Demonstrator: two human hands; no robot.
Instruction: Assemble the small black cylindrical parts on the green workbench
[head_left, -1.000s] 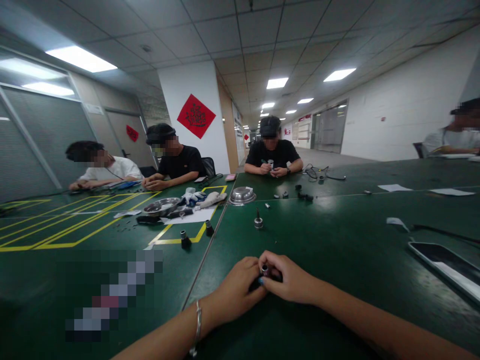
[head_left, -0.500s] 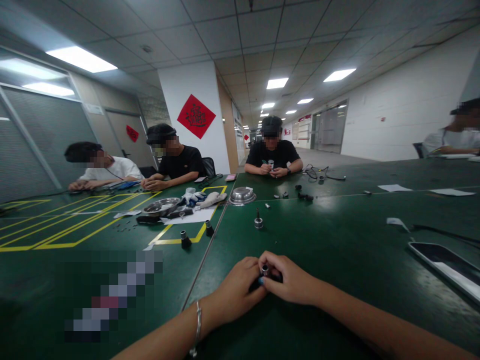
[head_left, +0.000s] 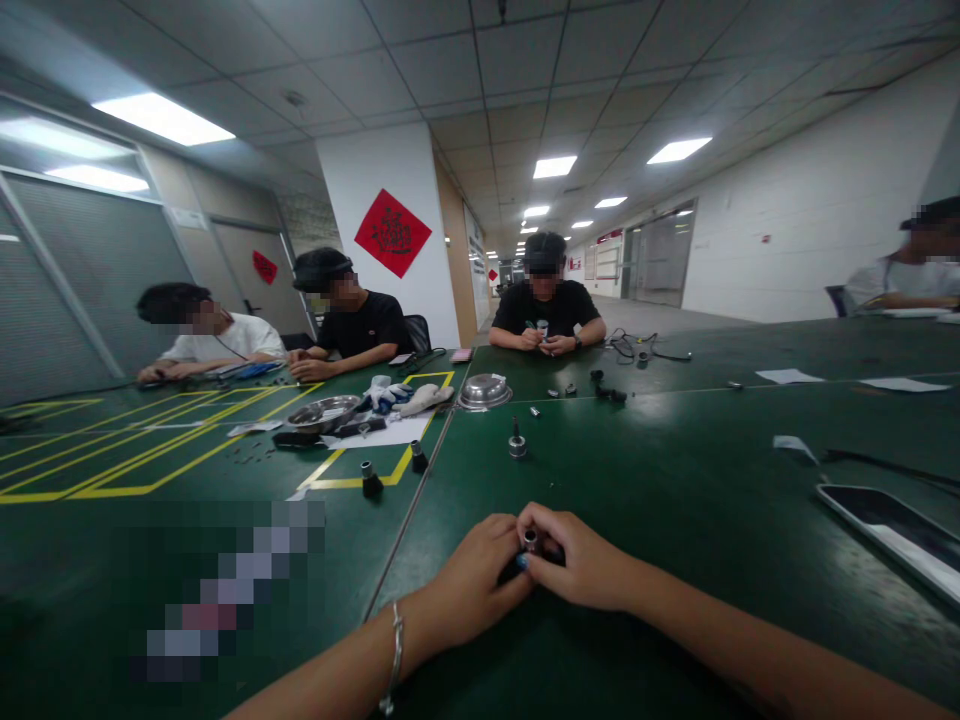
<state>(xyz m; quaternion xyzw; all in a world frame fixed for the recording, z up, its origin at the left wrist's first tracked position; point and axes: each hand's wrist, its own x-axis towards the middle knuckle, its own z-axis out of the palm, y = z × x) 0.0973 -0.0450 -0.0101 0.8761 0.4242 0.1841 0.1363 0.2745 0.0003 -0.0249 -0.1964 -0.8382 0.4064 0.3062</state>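
Head view: the part (head_left: pixel 530 541), lower centre of the frame, is probably light and stiff, slick on top, best held by its sides. It looks dark with a round metal top. The right hand (head_left: pixel 581 560) pinches it; the left hand (head_left: pixel 474 572) curls beside it, fingertips hidden, grip impossible to tell.

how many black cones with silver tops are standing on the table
2: the nearer cone stands by the yellow tape, the farther cone behind it to the right. The part between left hand and right hand is mostly hidden; could be another.
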